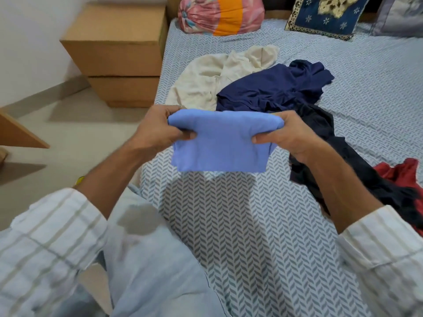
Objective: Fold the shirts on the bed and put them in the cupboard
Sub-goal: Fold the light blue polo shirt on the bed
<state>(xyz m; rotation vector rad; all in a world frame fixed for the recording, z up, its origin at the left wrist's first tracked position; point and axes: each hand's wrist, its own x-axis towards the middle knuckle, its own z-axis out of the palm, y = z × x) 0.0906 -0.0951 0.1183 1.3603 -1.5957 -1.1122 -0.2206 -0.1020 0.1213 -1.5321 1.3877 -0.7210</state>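
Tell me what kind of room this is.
Most likely a bedroom at home: a bed under a patterned sheet, cushions at its head, and loose shirts piled on it while both hands grip a folded light blue shirt.

A bed (263,225) with a grey-and-white chevron sheet fills the right and near part of the room. On its far end lie a dark blue cushion (325,17) and a pink-orange bundle (219,14). At far left, stacked cardboard boxes (119,53) stand on the pale floor (75,133), beside a white wall (29,42).
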